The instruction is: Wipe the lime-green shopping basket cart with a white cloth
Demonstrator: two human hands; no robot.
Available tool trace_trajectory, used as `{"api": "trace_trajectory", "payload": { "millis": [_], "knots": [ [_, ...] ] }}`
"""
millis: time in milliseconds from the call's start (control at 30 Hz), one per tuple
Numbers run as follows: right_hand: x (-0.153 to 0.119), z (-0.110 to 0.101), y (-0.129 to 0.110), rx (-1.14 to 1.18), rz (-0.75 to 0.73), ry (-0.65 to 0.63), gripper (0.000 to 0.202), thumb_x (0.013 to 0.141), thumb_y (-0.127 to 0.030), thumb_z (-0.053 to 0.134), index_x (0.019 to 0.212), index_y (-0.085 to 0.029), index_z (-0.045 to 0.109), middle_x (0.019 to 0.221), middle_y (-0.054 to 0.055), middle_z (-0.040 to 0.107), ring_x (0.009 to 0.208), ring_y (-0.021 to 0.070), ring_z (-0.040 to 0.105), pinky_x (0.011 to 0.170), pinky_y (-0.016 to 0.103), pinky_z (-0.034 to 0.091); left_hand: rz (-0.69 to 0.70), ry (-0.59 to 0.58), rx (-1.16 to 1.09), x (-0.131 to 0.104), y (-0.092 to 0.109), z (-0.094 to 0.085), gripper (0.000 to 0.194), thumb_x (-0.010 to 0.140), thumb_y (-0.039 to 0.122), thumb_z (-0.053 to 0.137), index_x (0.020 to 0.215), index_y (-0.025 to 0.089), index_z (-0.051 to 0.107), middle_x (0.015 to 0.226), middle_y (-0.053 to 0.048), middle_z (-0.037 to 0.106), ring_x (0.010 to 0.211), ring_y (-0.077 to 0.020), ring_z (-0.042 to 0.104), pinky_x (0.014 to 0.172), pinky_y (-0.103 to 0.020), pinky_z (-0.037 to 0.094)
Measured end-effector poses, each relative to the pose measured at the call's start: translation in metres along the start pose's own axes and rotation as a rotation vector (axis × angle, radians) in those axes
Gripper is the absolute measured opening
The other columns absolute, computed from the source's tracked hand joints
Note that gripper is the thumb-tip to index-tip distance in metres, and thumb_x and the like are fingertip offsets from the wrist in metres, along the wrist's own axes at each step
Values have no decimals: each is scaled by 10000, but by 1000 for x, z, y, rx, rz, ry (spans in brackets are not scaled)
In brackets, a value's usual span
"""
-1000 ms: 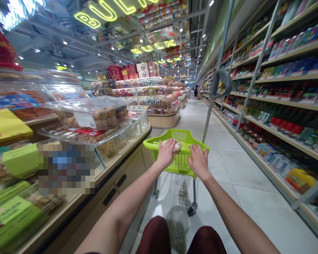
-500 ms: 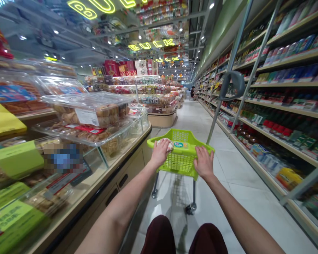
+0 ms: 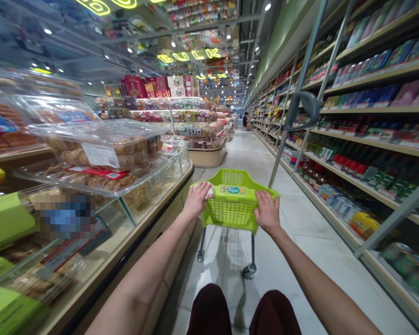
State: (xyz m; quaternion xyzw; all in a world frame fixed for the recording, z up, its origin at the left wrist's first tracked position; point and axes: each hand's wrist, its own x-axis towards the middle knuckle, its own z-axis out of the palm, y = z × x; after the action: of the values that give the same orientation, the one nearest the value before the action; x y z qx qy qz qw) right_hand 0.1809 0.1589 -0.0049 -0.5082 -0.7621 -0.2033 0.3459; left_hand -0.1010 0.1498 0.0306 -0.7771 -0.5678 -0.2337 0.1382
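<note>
Lime-green plastic sits dead centre: it's a small shopping cart, out in the aisle on the pale tiled floor, directly ahead of the person's knees. Left hand is on its near left corner, fingers curled over a crumpled white cloth pressed to the rim, part of the cloth poking out on the right. Over to the right hand, and that one is clasping the other end of the same near edge, fingers hooked over the top! Between the two hands, a colourful sticker lies on the edge, uncovered. Up beside the cart's right side goes a grey pole, leaning right, with a grey loop grip partway up. Counter on the left, close to the cart, stacked with clear boxes of baked goods; packed shelves run down the right. Yellow neon sign overhead reads BULK, and far down the aisle there's another person, too small to make out.
</note>
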Motion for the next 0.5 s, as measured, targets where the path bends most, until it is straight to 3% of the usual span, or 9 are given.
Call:
{"api": "trace_trajectory", "payload": {
  "millis": [67,133,267,333,400,500],
  "knots": [
    [0,1,-3,15,6,4,554,726,-152,409,1279,-140,374,1258,103,476,1210,258,325,1024,523,104,-85,24,-6,-1,-2,-1,511,787,180,388,1297,192,356,1371,-69,368,1282,-227,266,1029,-465,229],
    [1,3,-5,23,15,5,553,726,-156,408,1277,-137,377,1260,107,473,1212,263,323,1022,527,102,-118,41,-20,2,12,1,513,773,171,394,1285,185,371,1353,-78,391,1271,-235,283,1024,-474,233],
    [1,2,-7,34,12,3,552,724,-156,403,1275,-127,380,1271,110,465,1218,265,318,1024,520,95,-26,42,-61,13,55,2,535,752,150,403,1286,167,364,1360,-82,377,1268,-223,281,1035,-453,218],
    [1,0,-6,38,0,1,547,727,-154,397,1273,-125,382,1274,108,463,1221,260,316,1025,514,94,43,30,-71,15,62,1,552,741,137,404,1291,170,357,1372,-75,360,1277,-213,264,1040,-437,214],
    [0,-1,-4,38,-16,-5,536,735,-154,390,1270,-123,384,1278,103,462,1225,249,313,1030,504,95,83,6,-65,12,53,0,578,723,120,406,1295,182,353,1376,-64,357,1280,-209,259,1041,-430,222],
    [-2,-2,-2,37,-29,-11,536,739,-153,392,1273,-124,379,1283,96,458,1229,240,308,1038,497,97,34,5,-15,4,17,-1,594,700,106,407,1287,188,363,1360,-65,378,1268,-214,281,1036,-434,243]
  ]
}}
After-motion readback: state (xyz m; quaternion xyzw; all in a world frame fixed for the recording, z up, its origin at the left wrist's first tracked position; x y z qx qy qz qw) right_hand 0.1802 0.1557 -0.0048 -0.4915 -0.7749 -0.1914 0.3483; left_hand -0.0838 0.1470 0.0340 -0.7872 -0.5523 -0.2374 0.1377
